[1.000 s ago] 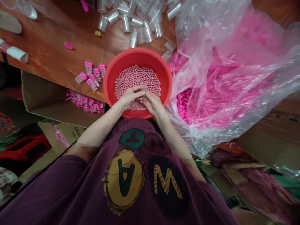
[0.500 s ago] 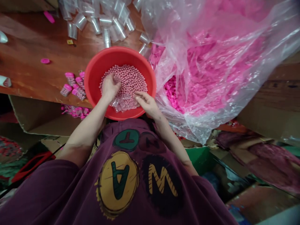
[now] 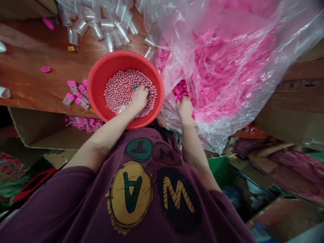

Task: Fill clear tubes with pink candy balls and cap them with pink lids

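Observation:
My left hand [image 3: 140, 98] is down in the red basin [image 3: 97, 72], its fingers curled at the right side of the pink beads [image 3: 116, 84]. What those fingers hold, if anything, is hidden. A small blue star-shaped piece [image 3: 134, 88] and a red-and-white piece [image 3: 126, 87] lie on the beads beside it. Small clear plastic pieces [image 3: 118, 108] rest at the basin's near side. At the mouth of the clear plastic bag [image 3: 174, 118], my right hand [image 3: 185, 107] has its fingers bent against bright pink plastic pieces [image 3: 180, 88], fingertips partly hidden among them.
Clear plastic cups [image 3: 108, 42] are heaped behind the basin. Bead-filled little bottles with pink caps [image 3: 82, 101] lie to its left. More filled bottles [image 3: 83, 123] show in a cardboard box [image 3: 32, 130] below the table edge. A pink oval cap [image 3: 46, 69] lies farther left.
My left hand has moved rightward across the beads, uncovering the star-shaped piece. My right hand has left the basin and reached right into the bag's opening. The view has shifted slightly.

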A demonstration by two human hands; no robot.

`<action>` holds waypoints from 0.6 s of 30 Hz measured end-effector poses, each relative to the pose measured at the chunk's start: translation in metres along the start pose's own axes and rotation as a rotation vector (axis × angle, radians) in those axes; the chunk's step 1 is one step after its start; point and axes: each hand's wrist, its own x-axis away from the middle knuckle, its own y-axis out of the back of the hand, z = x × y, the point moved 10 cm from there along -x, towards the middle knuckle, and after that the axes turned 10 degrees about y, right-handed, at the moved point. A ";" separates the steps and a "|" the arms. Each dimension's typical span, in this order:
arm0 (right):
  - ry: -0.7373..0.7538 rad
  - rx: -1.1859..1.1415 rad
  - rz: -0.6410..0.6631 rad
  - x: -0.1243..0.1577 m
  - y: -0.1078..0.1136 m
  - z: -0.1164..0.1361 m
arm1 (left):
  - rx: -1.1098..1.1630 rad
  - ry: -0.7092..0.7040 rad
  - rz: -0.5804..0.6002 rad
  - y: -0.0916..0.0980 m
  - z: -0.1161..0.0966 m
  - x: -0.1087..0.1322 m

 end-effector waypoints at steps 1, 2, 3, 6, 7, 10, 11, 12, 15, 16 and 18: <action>-0.019 0.019 0.022 -0.003 -0.002 0.002 | 0.025 -0.023 0.022 -0.003 -0.004 0.003; -0.025 0.024 0.034 -0.005 -0.003 0.004 | 0.072 -0.038 0.045 -0.003 -0.006 0.006; -0.019 0.018 0.038 -0.006 -0.003 0.006 | 0.142 -0.041 0.065 -0.001 -0.005 0.010; 0.044 -0.003 0.021 -0.004 0.003 0.008 | 0.423 -0.019 0.098 0.014 0.007 0.021; 0.060 -0.019 -0.005 -0.002 0.008 0.006 | 0.532 -0.017 0.110 0.020 0.011 0.026; 0.048 -0.238 -0.171 0.009 0.023 -0.007 | 0.865 -0.008 0.187 0.032 0.019 0.044; 0.033 -0.335 -0.225 0.013 0.026 -0.011 | 0.963 0.002 0.229 0.034 0.020 0.050; 0.023 -0.421 -0.263 0.016 0.027 -0.015 | 1.048 0.015 0.270 0.035 0.020 0.056; 0.052 -0.545 -0.284 0.023 0.026 -0.008 | 1.218 0.030 0.359 0.041 0.013 0.072; 0.076 -0.584 -0.284 0.024 0.027 0.000 | 1.250 0.028 0.376 0.044 0.009 0.076; 0.139 -0.724 -0.277 0.026 0.030 0.021 | 1.293 0.027 0.405 0.050 0.003 0.083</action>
